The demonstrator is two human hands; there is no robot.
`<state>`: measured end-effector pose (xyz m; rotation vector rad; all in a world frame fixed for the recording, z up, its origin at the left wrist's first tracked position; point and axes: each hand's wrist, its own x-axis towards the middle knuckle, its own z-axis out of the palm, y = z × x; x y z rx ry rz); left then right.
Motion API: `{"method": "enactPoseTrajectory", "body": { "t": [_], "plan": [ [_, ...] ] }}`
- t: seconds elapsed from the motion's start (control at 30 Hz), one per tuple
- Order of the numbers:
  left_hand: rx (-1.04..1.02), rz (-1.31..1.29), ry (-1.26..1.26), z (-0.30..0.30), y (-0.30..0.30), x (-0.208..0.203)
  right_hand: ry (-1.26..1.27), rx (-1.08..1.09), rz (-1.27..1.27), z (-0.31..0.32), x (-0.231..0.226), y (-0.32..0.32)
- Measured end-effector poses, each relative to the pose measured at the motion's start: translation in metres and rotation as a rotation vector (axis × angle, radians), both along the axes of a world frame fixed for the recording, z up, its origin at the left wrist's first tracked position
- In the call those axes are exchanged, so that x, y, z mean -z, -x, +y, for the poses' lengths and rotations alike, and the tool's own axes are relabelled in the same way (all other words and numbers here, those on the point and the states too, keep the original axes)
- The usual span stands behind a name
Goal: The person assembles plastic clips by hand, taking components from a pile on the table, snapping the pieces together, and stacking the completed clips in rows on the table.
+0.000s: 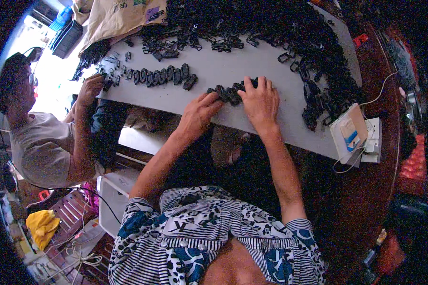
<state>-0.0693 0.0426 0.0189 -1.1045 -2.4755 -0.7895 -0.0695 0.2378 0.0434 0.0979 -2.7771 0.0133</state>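
A short row of small black oval plastic pieces (231, 95) lies on the pale tabletop (214, 64) in front of me. My left hand (199, 111) is closed at the row's left end, fingers pressed together against the pieces. At the other end my right hand (262, 100) curls its thumb and fingers around the last pieces, hiding some of them. Farther left, a longer line of similar upright black oval pieces (163, 76) stands side by side, with one piece (190, 82) leaning at its near end.
Black plastic parts (271, 28) heap along the far side and down the right. A notepad (348, 130) and a white power strip (374, 137) sit at the right corner. On the left, a co-worker's hand (90, 89) handles small parts. A beige cloth bag (123, 21) lies behind.
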Motion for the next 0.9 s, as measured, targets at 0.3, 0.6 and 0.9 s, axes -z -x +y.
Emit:
{"method": "enactPoseTrajectory", "body": {
  "t": [0.3,0.6,0.9],
  "plan": [
    [-0.057,-0.008,0.038,-0.03,0.018,0.002,0.033,0.201,-0.082,-0.045,0.002,0.002],
    [-0.104,0.145,-0.127,-0.061,0.034,0.039,0.058,0.202,-0.164,-0.077,-0.011,0.007],
    [-0.231,0.05,-0.152,-0.111,-0.005,0.016,0.312,0.058,0.192,-0.008,0.03,-0.005]
  ]
}}
